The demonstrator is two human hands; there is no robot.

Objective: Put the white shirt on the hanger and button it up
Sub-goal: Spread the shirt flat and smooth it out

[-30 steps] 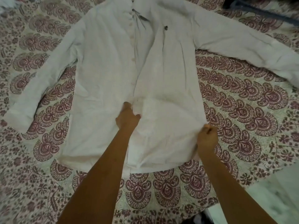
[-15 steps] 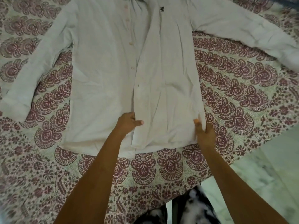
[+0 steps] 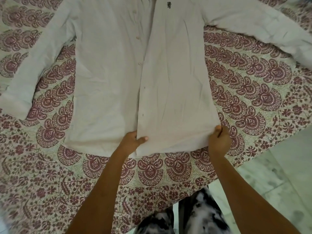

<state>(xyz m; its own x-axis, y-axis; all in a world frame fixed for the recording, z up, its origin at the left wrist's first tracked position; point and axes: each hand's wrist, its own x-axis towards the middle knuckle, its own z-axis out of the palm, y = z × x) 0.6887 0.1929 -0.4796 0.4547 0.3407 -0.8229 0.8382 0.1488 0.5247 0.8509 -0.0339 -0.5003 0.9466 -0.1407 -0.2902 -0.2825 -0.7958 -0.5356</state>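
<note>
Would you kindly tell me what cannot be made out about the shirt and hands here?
Head view, white shirt: collar cut off by the top edge, so any hanger is unseen.
Head view, left hand: fingers hidden under the shirt front.
Head view, chest emblem: too small to identify.

- A white shirt [image 3: 172,85] lies flat, front up, on a cream spread [image 3: 50,174] printed with maroon paisley, its sleeves stretched out to both sides.
- One front panel overlaps the other. A row of buttons [image 3: 138,38] shows uncovered on the panel beneath, and a small dark emblem [image 3: 168,5] marks the chest.
- Your left hand [image 3: 130,143] pinches the overlapping panel's edge near the hem, thumb on top.
- Your right hand [image 3: 219,141] grips the shirt's side edge near the hem.
- Pale floor [image 3: 278,174] shows at lower right, and black-and-white trousers [image 3: 199,215] at the bottom.
</note>
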